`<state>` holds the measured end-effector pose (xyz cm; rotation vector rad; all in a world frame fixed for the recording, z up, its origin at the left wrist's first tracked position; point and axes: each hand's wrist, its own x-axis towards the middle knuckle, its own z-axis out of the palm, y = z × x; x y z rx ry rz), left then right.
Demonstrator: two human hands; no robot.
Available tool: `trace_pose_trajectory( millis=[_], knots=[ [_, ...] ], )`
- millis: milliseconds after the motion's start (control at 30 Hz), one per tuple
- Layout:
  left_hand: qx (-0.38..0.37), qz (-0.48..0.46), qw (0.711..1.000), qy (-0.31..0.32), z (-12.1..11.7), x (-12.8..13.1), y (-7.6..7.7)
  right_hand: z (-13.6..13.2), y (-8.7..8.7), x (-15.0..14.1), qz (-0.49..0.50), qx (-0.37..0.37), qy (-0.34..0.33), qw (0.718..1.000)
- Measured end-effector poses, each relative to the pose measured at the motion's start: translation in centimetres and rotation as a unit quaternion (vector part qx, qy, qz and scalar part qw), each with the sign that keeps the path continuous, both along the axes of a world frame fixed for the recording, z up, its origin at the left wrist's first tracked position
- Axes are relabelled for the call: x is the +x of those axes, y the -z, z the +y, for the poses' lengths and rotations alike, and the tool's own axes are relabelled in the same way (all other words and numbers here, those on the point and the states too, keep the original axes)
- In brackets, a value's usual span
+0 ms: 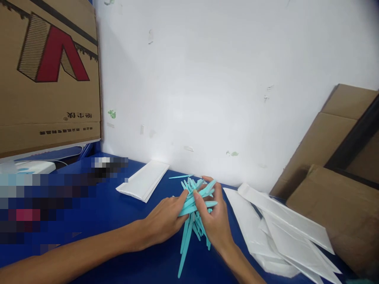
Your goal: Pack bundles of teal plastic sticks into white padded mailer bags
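Observation:
My left hand (166, 215) and my right hand (218, 223) meet over a loose heap of slim turquoise sticks (184, 246) with tapered ends. Several of these sticks lie crosswise between both hands, gripped under the thumbs and curled fingers. More of them spread out below and behind the hands on the blue table (142, 260), pointing in many directions. One single turquoise stick (181, 176) lies apart, near the wall. The lower fingers of both hands are partly hidden by the sticks.
White flat paper sleeves (145, 179) lie stacked left of the heap, and more white sleeves (284, 232) are strewn at the right. Brown cardboard (334, 213) stands on the right. A large printed carton (59, 98) is at upper left. A white wall (207, 98) closes off the back.

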<state>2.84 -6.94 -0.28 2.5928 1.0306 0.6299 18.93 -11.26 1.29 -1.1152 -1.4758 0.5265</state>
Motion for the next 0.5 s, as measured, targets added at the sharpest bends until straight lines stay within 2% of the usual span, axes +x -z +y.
trace_pose_trajectory(
  millis=[67, 200, 333, 500],
  knots=[
    [-0.009, 0.004, 1.000, -0.003, 0.02, -0.01, -0.12, 0.16, -0.10, 0.14, -0.010, 0.022, 0.038, 0.999],
    [0.010, 0.027, 0.999, -0.026, -0.01, -0.03, -0.65, 0.54, -0.49, 0.79, -0.032, 0.117, 0.122, 0.985],
    [0.020, 0.027, 0.999, -0.032, 0.04, -0.01, -0.81, 0.52, -0.21, 0.90, -0.112, 0.150, 0.089, 0.978],
    [0.009, -0.015, 0.999, -0.039, 0.19, -0.09, -0.93, -0.01, 0.35, 0.31, -0.147, 0.114, 0.032, 0.982]
  ],
)
